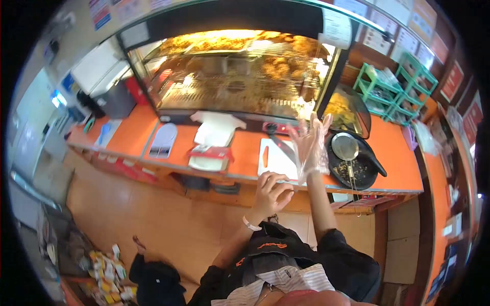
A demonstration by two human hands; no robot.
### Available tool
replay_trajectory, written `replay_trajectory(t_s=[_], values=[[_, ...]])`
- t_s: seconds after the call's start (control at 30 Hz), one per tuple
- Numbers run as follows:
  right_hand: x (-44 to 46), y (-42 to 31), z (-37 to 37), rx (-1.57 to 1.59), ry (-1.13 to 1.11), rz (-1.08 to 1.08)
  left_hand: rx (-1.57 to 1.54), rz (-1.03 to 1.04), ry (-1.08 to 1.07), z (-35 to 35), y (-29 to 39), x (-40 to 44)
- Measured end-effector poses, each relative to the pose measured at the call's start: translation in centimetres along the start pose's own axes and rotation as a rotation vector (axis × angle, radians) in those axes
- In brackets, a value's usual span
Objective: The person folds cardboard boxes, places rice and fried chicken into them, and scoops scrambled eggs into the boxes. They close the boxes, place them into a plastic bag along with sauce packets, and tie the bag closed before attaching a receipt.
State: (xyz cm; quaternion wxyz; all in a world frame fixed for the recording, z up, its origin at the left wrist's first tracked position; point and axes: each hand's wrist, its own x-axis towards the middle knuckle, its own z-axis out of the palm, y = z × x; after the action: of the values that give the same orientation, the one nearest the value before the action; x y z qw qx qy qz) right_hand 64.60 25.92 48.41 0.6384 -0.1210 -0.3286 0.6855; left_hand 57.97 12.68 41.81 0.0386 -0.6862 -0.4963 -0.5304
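Observation:
My right hand (311, 148) wears a clear plastic glove, its fingers spread, and is raised over the counter at the right edge of a white cutting board (275, 160). My left hand (274, 193) is bare, its fingers loosely bent and apart, and it holds nothing. It hovers by the counter's front edge, just below the board. A dark-handled utensil (275, 136), perhaps a knife, lies across the board, partly hidden by my right hand. Right of the glove, a mesh strainer (345, 147) rests on a round black pan (339, 171) with crumbs in it.
A lit glass cabinet (229, 76) of fried food stands behind the orange counter (240, 158). Left on the counter sits an open white box (217, 130). Green stacked baskets (375, 84) stand at the right. Another person (158, 283) is low at the bottom left.

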Motion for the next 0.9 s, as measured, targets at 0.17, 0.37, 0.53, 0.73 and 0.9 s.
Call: replay_trajectory(t_s=[0.17,0.37,0.53,0.73,0.9], values=[[12.2,-2.9,-4.8,-0.944,-0.064,-0.199,-0.109,-0.153,-0.126,5.3,-3.5,0.8],[21.0,5.8,-5.8,-1.345,-0.158,-0.464,-0.184,-0.319,-0.068,9.5,-6.6,3.2],[19.5,5.5,-2.7,-0.965,-0.075,-0.369,-0.141,-0.386,-0.003,11.8,-8.5,4.6],[19.9,7.8,-2.0,-1.347,-0.413,-0.506,-0.288,-0.330,-0.073,14.6,-8.6,8.2],[19.9,7.5,-2.3,-1.455,-0.538,-0.541,-0.277,-0.385,-0.046,14.7,-10.1,7.0]])
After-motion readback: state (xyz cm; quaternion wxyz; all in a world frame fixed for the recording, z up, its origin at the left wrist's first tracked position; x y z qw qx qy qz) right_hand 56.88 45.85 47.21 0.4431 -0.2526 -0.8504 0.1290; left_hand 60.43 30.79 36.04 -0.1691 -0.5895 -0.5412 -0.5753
